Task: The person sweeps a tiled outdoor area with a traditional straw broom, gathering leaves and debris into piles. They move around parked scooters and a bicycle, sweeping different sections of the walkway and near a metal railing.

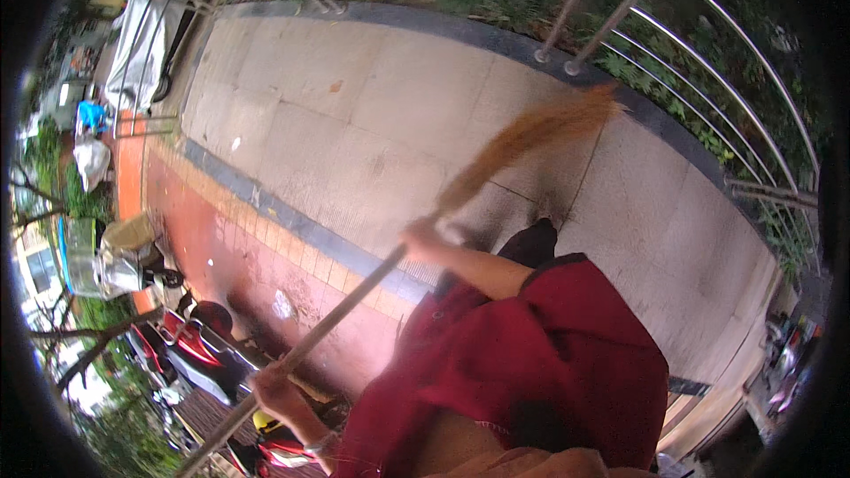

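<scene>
Both my hands grip the long wooden handle (345,309) of a broom, which runs diagonally from the lower left to the middle. My right hand (425,240) is closed on it close to the bristles, with the bare forearm coming out of a dark red sleeve. Lower down the handle, my left hand (275,386) is wrapped around it, something pale at its wrist. Brown broom bristles (531,143) fan out over the ramp paving, their tips near the dark stone edging. Motion blurs the bristles. A dark shoe (534,239) shows below my right forearm.
Pale paved ramp (319,139) lies ahead, with a dropped leaf (337,86) on it. Steel railings (717,6) and shrubs (637,73) border it. Red paving (219,232) runs at left, near parked motorcycles (192,352). A silver-covered vehicle (136,46) stands farther off.
</scene>
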Tool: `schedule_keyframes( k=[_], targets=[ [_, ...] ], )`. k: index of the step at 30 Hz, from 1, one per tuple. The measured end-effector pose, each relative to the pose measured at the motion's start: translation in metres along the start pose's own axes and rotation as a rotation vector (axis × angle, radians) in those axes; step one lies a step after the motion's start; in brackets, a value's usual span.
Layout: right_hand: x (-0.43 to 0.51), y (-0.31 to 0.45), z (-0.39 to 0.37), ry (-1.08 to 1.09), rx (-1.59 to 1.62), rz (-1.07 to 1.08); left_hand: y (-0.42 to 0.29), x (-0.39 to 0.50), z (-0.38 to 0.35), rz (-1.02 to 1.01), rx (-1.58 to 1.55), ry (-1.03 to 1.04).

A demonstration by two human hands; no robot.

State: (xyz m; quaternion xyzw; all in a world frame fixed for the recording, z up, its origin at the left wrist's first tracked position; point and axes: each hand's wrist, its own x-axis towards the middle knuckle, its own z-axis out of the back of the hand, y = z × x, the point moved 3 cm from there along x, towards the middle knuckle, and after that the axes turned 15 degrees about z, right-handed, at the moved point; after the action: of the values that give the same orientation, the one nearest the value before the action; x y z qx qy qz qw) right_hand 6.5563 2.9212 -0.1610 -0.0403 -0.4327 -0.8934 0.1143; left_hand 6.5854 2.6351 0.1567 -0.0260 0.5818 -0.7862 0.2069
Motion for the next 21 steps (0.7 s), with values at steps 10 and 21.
schedule_keyframes(
  k=[10, 21],
  targets=[
    [0.158, 0.111, -0.048, 0.107, 0.034, 0.422, 0.019, 0.039, 0.153, -0.056, -0.612, -0.177],
    [0.240, -0.017, -0.099, 0.242, 0.038, 0.309, 0.016, 0.133, 0.017, -0.046, -0.508, -0.077]
  ],
)
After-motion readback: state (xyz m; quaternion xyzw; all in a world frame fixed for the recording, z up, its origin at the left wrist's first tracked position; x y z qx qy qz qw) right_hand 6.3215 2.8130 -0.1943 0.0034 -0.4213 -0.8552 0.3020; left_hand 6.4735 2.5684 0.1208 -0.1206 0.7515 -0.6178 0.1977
